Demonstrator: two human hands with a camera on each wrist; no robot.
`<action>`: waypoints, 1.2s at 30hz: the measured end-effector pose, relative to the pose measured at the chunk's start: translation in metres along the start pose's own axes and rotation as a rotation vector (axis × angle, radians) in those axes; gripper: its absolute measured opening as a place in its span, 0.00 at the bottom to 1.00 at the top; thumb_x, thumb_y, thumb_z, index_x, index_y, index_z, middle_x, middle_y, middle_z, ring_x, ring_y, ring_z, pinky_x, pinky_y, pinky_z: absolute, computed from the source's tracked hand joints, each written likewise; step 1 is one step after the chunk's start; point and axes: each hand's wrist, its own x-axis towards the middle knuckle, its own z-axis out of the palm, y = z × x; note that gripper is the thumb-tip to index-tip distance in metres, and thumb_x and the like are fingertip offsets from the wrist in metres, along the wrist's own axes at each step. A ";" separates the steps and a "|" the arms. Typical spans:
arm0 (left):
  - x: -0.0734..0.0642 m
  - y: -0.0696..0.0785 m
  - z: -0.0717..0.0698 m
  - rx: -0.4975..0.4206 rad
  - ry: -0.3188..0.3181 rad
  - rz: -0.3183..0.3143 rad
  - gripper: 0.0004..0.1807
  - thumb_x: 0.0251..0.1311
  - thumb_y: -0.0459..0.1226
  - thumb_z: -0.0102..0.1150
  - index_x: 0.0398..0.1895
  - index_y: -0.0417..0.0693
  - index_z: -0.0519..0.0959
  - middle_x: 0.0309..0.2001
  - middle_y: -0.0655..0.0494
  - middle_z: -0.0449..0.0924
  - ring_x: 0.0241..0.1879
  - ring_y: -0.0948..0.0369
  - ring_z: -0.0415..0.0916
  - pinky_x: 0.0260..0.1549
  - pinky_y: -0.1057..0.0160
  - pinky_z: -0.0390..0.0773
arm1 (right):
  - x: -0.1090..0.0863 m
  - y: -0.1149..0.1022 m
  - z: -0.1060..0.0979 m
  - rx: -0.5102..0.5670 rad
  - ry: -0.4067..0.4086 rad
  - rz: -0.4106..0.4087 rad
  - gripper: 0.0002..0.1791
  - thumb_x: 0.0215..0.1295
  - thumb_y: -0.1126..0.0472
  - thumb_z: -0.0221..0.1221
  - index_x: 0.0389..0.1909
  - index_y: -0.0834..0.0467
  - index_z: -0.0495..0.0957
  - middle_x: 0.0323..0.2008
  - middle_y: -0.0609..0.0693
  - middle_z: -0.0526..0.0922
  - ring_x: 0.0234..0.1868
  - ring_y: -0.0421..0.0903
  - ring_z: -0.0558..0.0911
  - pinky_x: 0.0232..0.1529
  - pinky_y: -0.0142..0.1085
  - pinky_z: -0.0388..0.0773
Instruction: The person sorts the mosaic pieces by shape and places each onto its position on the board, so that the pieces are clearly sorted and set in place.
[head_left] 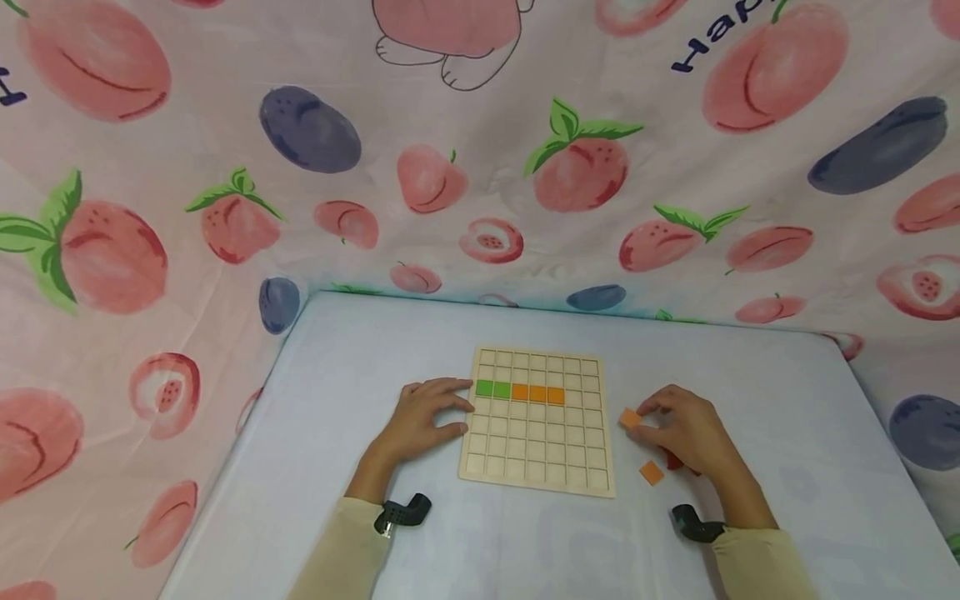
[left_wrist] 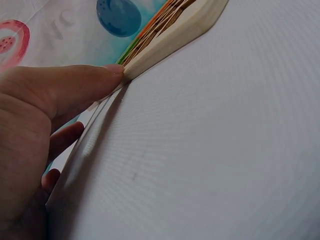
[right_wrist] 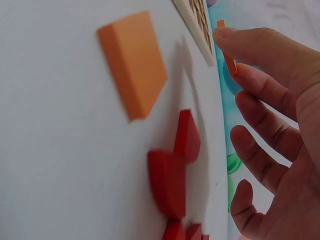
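Observation:
A wooden grid board [head_left: 536, 458] lies flat on the table, with two green tiles [head_left: 493, 389] and three orange tiles [head_left: 537, 394] side by side in one of its upper rows. My left hand [head_left: 420, 421] touches the board's left edge with its fingertips, thumb at the rim in the left wrist view. Between thumb and index finger my right hand [head_left: 686, 429] pinches an orange square tile [head_left: 630, 418], held to the right of the board. Another orange tile [head_left: 652, 473] lies on the table below that hand. Red pieces [right_wrist: 167, 182] lie partly hidden under the right hand.
The white-covered table [head_left: 300, 500] reaches back to a fruit-printed cloth [head_left: 480, 167] hanging behind it and at the left. Black wrist cameras [head_left: 697, 525] are strapped on both wrists, over beige sleeves.

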 end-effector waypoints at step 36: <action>0.000 -0.002 0.001 -0.022 0.004 0.004 0.13 0.60 0.49 0.70 0.48 0.67 0.86 0.71 0.68 0.73 0.74 0.58 0.64 0.66 0.42 0.56 | 0.041 -0.031 0.030 0.151 -0.030 -0.018 0.14 0.52 0.53 0.78 0.37 0.51 0.87 0.40 0.45 0.84 0.45 0.48 0.78 0.50 0.46 0.76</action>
